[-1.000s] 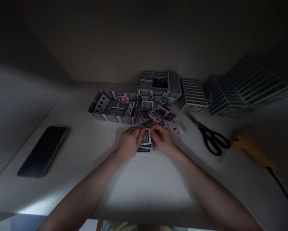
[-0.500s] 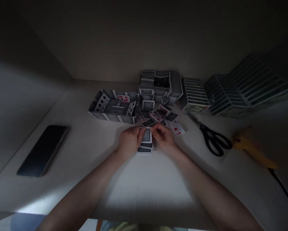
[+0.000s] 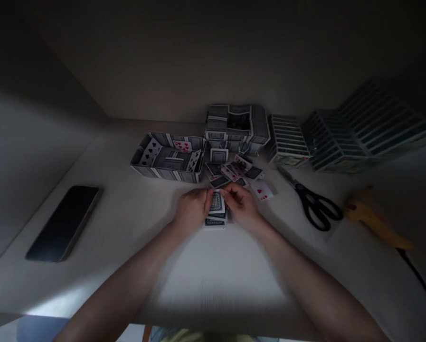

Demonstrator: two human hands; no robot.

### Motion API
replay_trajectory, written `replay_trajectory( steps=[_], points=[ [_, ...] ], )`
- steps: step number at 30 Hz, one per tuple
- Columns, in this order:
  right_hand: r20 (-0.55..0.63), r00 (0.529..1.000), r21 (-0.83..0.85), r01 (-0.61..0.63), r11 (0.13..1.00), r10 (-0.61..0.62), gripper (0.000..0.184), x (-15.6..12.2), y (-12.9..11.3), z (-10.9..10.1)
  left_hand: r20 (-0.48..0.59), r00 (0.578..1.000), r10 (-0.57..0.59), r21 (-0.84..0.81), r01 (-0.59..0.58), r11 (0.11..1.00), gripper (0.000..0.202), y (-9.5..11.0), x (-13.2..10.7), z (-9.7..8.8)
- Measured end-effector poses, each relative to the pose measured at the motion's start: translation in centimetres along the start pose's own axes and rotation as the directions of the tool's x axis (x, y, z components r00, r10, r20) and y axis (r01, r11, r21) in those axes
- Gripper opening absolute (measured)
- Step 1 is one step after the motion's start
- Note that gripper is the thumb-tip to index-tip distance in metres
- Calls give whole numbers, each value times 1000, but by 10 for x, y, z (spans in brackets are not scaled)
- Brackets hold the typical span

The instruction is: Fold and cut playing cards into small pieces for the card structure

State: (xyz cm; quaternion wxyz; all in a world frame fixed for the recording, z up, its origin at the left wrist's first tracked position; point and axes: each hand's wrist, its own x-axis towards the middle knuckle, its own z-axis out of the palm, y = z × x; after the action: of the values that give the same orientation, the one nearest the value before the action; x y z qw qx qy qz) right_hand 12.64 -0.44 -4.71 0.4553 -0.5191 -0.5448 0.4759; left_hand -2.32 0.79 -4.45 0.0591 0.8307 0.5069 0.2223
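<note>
Both my hands meet over a small stack of playing cards (image 3: 215, 219) on the white table (image 3: 213, 275). My left hand (image 3: 191, 210) and my right hand (image 3: 241, 205) each pinch one side of a face-down card (image 3: 216, 202) held just above the stack, fingers curled round its edges. Loose cards (image 3: 234, 172) lie scattered just beyond my fingers, some face up with red pips.
A low open tray built of cards (image 3: 168, 157) stands at the back left, a taller card box (image 3: 237, 126) behind centre, and ribbed card structures (image 3: 344, 135) at the back right. Black scissors (image 3: 310, 199) and a yellow tool (image 3: 374, 221) lie right. A dark phone (image 3: 65, 222) lies left.
Almost nothing has moved. My fingers have shifted slightly on the card between them; the hands stay over the stack.
</note>
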Motion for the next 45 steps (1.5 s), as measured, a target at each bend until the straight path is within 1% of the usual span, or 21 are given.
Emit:
replay_trajectory(
  steps=[2,5,7,10,13,16,19,21,23,25,27,30,33,34,36,40,43,45],
  points=[
    [6,1000,2,0,1000,0,25,0,-1,0,-23,1000,4,-21,-4,1000,37,-1,-1,-1],
    [21,1000,32,-20,999,19,26,0,-4,-1,-88,996,16,-55,-21,998,40,-1,-3,-3],
    [50,998,60,-44,997,41,27,0,-7,-1,-125,992,18,-107,-32,994,42,0,-5,-4],
    [110,992,101,-78,992,67,29,1,-11,-3,-137,991,12,-176,-36,984,44,-1,-7,-5],
    [149,986,112,-88,990,71,31,0,-14,-4,-120,993,-19,-234,-10,972,47,-1,-8,-4],
    [153,986,100,-79,992,63,32,0,-14,-3,-92,995,-43,-308,13,951,49,-2,-8,-4],
    [132,989,98,-78,992,65,31,0,-11,-1,-70,996,-48,-376,18,926,48,-2,-8,-4],
    [106,992,119,-79,990,66,26,1,-10,0,-50,997,-62,-413,36,910,49,-1,-8,-4],
    [79,995,155,-73,985,62,22,2,-9,2,-28,996,-84,-435,63,898,49,-1,-7,-4],
    [71,995,183,-83,980,71,23,2,-10,3,-15,992,-126,-455,106,884,48,-1,-6,-3],
    [88,991,189,-114,975,99,23,0,-12,3,8,982,-189,-500,167,850,47,-1,-4,-3],
    [89,988,150,-142,978,130,26,-3,-14,4,80,958,-276,-604,267,751,42,-1,-1,-4],
    [32,992,122,-126,984,123,29,-5,-13,5,150,939,-310,-696,323,641,39,-1,1,-6],
    [14,993,127,-122,984,121,30,-5,-12,6,164,939,-302,-711,325,624,38,-2,2,-6],
    [-7,992,153,-125,980,127,31,-5,-11,6,175,948,-266,-703,310,640,37,-2,2,-6],
    [-26,987,202,-150,968,158,33,-3,-9,6,129,964,-233,-592,263,762,37,-3,1,-4],
    [-3,987,233,-158,960,163,33,-2,-8,5,96,969,-227,-520,243,819,41,-3,1,-3],
    [13,988,240,-153,959,154,31,-1,-7,5,77,970,-231,-491,239,838,42,-3,1,-3]
  ],
)
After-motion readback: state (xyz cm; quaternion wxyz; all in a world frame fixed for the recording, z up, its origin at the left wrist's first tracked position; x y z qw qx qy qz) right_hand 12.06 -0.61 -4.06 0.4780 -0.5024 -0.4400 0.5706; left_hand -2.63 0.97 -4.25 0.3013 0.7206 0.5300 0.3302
